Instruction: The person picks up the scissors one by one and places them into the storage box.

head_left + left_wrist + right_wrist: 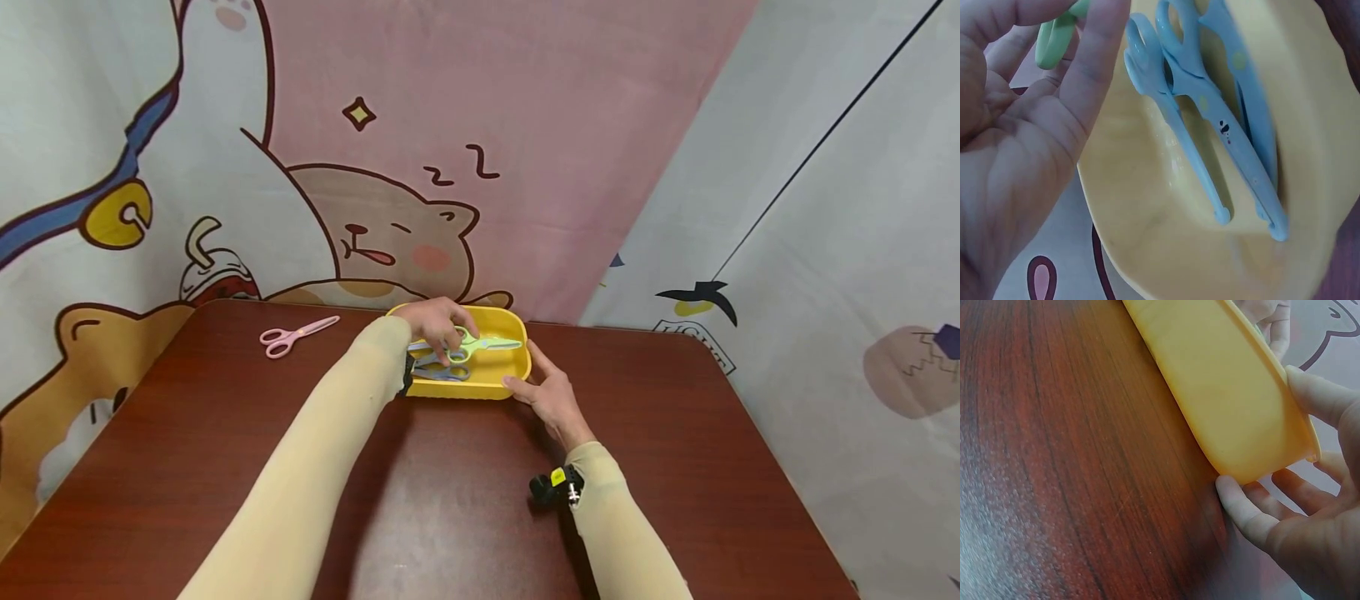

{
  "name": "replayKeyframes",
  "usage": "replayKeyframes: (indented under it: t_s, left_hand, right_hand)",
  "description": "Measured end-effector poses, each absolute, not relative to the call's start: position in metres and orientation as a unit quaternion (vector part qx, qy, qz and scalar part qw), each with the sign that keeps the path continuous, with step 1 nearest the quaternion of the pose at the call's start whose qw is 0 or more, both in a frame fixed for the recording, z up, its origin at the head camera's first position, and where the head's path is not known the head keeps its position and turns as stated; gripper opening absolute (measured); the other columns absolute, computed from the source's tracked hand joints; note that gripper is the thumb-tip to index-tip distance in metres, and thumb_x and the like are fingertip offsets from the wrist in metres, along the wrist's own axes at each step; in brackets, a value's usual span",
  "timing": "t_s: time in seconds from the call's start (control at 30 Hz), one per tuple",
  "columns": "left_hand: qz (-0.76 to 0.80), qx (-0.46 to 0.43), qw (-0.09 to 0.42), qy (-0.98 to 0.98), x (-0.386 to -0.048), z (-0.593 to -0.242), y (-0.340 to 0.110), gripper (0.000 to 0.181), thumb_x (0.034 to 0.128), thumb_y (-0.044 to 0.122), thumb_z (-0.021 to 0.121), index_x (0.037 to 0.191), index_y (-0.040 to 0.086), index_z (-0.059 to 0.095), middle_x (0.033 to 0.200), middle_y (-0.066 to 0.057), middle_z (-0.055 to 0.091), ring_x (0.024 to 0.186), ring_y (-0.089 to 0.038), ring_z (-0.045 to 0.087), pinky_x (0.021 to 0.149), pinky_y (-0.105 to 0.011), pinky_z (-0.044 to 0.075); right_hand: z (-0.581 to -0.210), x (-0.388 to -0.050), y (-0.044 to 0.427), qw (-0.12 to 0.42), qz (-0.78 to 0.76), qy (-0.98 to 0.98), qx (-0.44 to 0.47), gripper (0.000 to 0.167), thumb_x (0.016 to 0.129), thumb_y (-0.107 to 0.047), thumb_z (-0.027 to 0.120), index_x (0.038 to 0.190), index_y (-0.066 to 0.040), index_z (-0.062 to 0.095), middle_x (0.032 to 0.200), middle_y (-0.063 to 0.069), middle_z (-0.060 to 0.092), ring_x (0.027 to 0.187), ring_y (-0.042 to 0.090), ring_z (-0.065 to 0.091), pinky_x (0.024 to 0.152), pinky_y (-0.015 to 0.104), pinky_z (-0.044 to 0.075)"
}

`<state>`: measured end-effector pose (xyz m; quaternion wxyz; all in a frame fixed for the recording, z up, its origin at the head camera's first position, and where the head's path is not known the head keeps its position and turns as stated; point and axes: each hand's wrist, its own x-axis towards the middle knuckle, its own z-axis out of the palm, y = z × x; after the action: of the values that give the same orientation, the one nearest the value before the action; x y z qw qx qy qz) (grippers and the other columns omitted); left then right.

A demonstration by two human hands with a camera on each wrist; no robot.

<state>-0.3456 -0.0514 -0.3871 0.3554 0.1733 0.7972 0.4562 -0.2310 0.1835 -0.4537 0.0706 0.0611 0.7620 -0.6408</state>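
My left hand [437,322] holds a pair of green scissors [495,343] by the handles over a yellow plastic tray [465,390]. The blades point right. Only a bit of green handle [1055,45] shows between the fingers in the left wrist view. Pale blue scissors [1210,106] lie side by side inside the tray at its left part, under the left hand. My right hand [553,396] grips the tray's right end, thumb on the rim and the other fingers against the outer wall, as the right wrist view shows.
A pair of pink scissors [288,340] lies on the brown table [450,500] to the left of the tray. Behind the table's back edge hangs a cloth [570,167] printed with cartoon animals. Small cameras are strapped to both wrists.
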Motion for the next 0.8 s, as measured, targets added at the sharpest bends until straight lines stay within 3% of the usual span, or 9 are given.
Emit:
replayKeyframes:
  t_s: [0.5,0.8]
  left_hand:
    - [0.425,0.125,0.405,0.800,-0.353,-0.399,-0.047,0.045,0.0860,-0.014,0.063,0.124,0.008,0.072,0.142,-0.012,0.049,0.095,-0.023,0.060,0.078,-0.042,0.062]
    - [0.396,0.134,0.436,0.797,-0.354,-0.401,-0.047,0.046,0.0873,-0.014,0.061,0.127,0.008,0.069,0.109,-0.014,0.056,0.085,-0.023,0.063,0.079,-0.039,0.062]
  right_hand:
    - [-0.453,-0.230,0.184,0.071,-0.636,0.765,0.064,0.090,0.091,-0.010,0.080,0.164,-0.027,0.030,0.166,0.011,0.031,0.099,0.016,0.071,0.092,0.039,0.057]
    - [-0.453,-0.230,0.185,0.067,-0.630,0.772,0.061,0.090,0.090,-0.012,0.081,0.164,-0.027,0.030,0.168,0.009,0.027,0.099,0.017,0.071,0.091,0.036,0.058]
